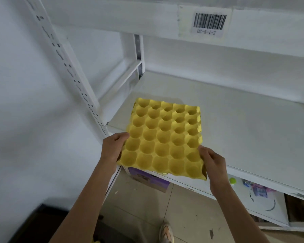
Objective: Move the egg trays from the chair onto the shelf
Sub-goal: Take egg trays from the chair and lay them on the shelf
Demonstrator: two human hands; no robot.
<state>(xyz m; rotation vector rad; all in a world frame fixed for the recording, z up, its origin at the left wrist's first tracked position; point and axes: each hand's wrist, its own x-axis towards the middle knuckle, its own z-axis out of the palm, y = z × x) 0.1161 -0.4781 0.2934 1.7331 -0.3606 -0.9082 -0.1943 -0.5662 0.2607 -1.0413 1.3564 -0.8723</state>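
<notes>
A yellow egg tray (163,137) with rows of round cups lies over the front left part of the white shelf board (244,130). Its near edge sticks out past the shelf's front edge. My left hand (113,148) grips the tray's near left corner. My right hand (212,163) grips its near right corner. I cannot tell whether the tray's far end touches the board. At the bottom left, a dark shape (39,223) may be the chair; no trays show on it.
A white upright post (74,74) with slots stands left of the tray, against a white wall. Overhead runs an upper shelf beam with a barcode label (209,21). Below are a purple box (147,179), a lower board with small items (258,190), and a tiled floor.
</notes>
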